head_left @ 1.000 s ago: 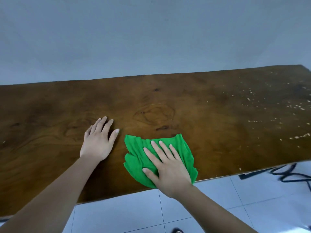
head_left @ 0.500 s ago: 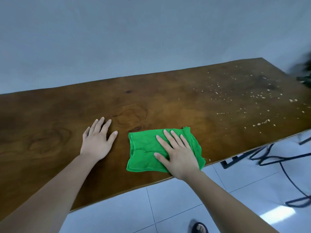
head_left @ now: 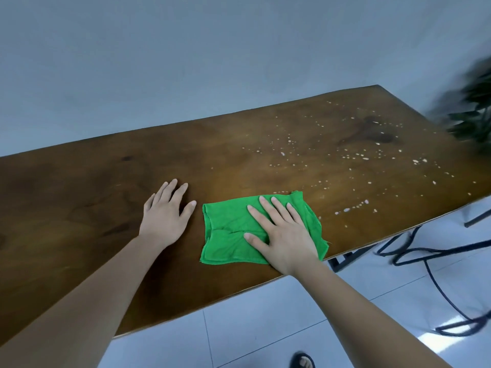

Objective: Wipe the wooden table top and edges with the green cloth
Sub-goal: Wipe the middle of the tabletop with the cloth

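R hand spread flat, pressing crumpled green cloth near front edge of glossy brown wooden tabletop; L hand flat w/ fingers together beside it; pale crumbs toward right end.

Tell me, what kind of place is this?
Probably a plain indoor room, maybe in a home: a long wooden table stands beside a bare wall, on a white tiled floor.

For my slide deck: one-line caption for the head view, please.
Right hand presses green cloth flat on wooden table, pale specks beyond; left hand rests beside it.
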Motion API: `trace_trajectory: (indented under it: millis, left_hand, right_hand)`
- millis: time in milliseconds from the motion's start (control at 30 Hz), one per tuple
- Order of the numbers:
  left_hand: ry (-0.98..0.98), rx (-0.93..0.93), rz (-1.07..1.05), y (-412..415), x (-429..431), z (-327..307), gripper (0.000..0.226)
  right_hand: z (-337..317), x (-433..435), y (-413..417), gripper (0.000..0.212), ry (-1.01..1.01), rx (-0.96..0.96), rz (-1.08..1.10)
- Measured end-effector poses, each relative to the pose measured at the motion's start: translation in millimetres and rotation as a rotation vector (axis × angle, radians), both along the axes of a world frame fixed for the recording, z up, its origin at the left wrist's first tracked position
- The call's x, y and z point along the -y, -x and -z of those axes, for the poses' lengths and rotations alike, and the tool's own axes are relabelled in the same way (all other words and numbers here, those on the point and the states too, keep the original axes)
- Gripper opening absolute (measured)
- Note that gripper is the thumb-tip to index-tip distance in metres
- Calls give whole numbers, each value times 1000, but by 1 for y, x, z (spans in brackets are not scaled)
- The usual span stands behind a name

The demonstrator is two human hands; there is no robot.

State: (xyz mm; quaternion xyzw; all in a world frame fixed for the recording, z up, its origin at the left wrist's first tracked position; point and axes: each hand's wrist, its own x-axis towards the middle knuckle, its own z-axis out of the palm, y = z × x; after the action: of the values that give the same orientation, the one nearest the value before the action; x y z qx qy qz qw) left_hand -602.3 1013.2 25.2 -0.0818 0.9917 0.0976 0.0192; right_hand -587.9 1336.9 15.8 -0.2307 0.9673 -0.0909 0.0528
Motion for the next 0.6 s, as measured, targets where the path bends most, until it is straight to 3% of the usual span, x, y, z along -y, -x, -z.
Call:
trace_trajectory:
  millis: [233,600]
  left_hand:
    - [-11,-17,-104,48,-80,5,72]
    - [9,-55,-158,50,-93,13,75]
  right_hand:
    - [0,-108,76,80,16,-2,-42]
    - [-6,-234,172,83,-37,16,104]
